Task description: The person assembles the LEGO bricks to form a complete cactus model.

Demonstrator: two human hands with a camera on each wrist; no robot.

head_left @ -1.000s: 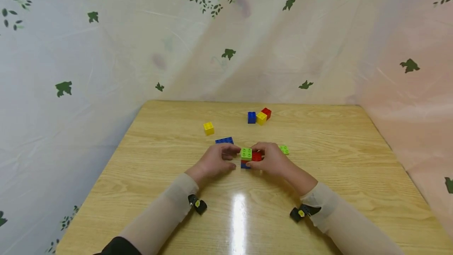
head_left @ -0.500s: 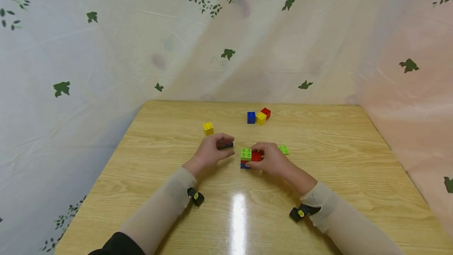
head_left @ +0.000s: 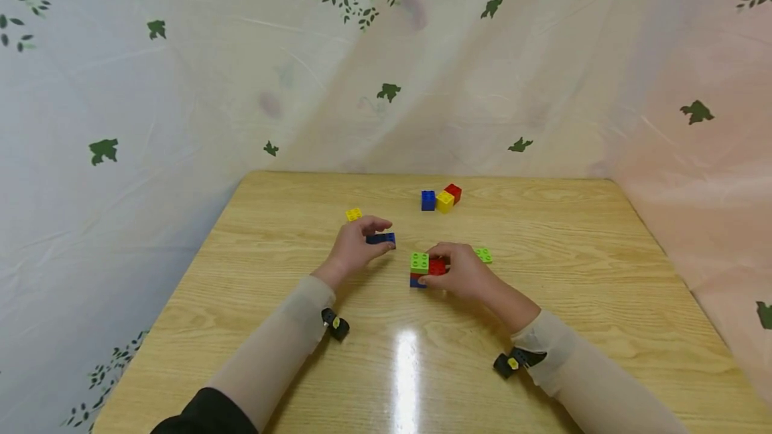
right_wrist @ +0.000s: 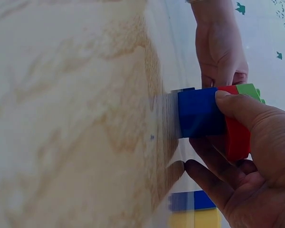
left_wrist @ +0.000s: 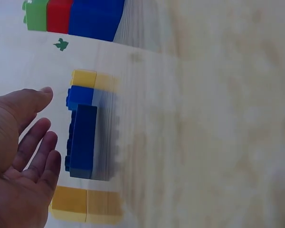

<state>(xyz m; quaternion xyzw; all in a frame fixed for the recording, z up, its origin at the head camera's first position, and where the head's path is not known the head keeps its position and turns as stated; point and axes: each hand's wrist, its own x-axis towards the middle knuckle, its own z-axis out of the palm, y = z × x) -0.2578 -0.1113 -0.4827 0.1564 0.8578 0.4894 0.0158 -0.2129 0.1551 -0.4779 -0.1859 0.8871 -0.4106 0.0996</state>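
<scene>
In the head view my left hand (head_left: 352, 246) is at a long dark blue toy brick (head_left: 382, 239) on the table. The left wrist view shows thumb and fingers spread above the studded side of that brick (left_wrist: 83, 142), with a gap between. My right hand (head_left: 461, 272) grips a small stack of toy bricks: a light green one (head_left: 419, 262) on top, a red one (head_left: 437, 266) that juts out towards the palm, and a blue one (right_wrist: 199, 113) at the bottom. In the right wrist view the thumb presses the stack's near side; some fingertips are hidden behind it.
Behind the left hand sits a yellow brick (head_left: 353, 213), partly covered. At the back are a blue brick (head_left: 428, 200), a yellow brick (head_left: 445, 201) and a red brick (head_left: 454, 191), close together. A light green brick (head_left: 484, 255) lies beyond the right hand on the wooden table (head_left: 543, 220).
My left hand has moved away from the stack, back and slightly left, to the long blue brick. The right hand stays in place on the stack.
</scene>
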